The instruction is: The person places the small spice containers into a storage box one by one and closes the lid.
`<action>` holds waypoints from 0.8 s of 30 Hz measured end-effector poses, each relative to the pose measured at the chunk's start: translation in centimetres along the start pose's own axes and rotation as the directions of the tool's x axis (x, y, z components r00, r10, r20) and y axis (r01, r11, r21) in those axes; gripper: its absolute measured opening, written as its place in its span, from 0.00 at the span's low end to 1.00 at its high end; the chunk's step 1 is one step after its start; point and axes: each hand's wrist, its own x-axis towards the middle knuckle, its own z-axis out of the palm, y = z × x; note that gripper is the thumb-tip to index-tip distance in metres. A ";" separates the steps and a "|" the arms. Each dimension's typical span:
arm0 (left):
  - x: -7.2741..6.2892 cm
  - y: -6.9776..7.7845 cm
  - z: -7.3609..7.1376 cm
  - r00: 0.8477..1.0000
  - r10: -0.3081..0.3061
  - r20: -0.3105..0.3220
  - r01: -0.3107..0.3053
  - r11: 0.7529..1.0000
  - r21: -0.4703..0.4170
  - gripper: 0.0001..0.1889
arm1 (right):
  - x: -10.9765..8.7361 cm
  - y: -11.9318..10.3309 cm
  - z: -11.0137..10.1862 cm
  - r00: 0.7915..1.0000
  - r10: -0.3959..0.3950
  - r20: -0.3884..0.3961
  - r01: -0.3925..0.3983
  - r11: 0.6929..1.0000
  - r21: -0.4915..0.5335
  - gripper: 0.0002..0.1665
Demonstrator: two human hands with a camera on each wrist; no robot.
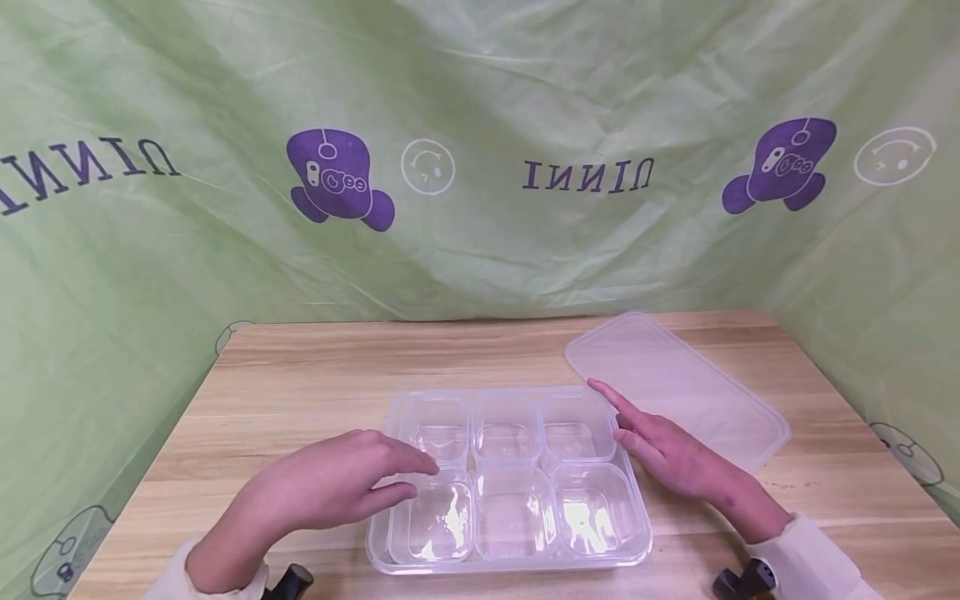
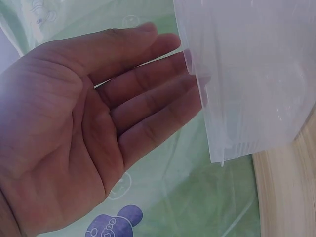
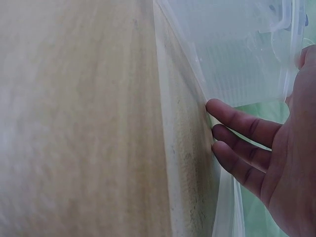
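Observation:
A clear plastic storage box (image 1: 510, 570) lies on the table, with several small clear square containers (image 1: 510, 508) set inside it in two rows. My left hand (image 1: 330, 479) is at the box's left side, its fingertips at the rim by the near-left container (image 1: 431, 521). In the left wrist view the fingers (image 2: 153, 101) are nearly straight against the box wall (image 2: 215, 108). On the opposite side, my right hand (image 1: 675, 454) rests along the right rim, fingers extended. The right wrist view shows the fingertips (image 3: 217, 106) low beside the box wall (image 3: 242, 74).
A translucent flat lid (image 1: 675, 383) lies on the wooden table (image 1: 300, 367) behind and right of the box, partly behind my right hand. Green printed cloth (image 1: 480, 250) hangs around the back and sides. Dark wrist-worn devices (image 1: 742, 579) show near both sleeves.

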 end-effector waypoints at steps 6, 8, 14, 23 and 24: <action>0.0 0.2 0.0 1.000 -0.004 0.006 0.004 1.000 0.013 0.14 | -0.1 0.2 0.1 1.000 0.023 -0.003 -0.023 1.000 0.000 0.36; 0.0 0.2 0.0 1.000 -0.002 0.003 0.002 1.000 0.016 0.14 | -0.1 0.3 0.2 1.000 0.030 -0.002 -0.030 1.000 0.002 0.37; -0.2 0.2 0.0 1.000 0.016 -0.016 -0.016 1.000 0.023 0.13 | -0.1 0.1 0.1 1.000 0.016 0.005 -0.016 1.000 -0.002 0.37; -0.9 -0.6 -0.1 0.991 0.026 -0.130 -0.021 0.999 0.046 0.17 | 0.0 -0.3 -0.1 1.000 0.019 0.001 -0.019 1.000 -0.011 0.36; -1.0 -0.8 -0.1 0.987 0.030 -0.161 -0.023 0.999 0.047 0.18 | 0.0 -0.3 -0.1 1.000 0.019 0.001 -0.019 1.000 -0.012 0.36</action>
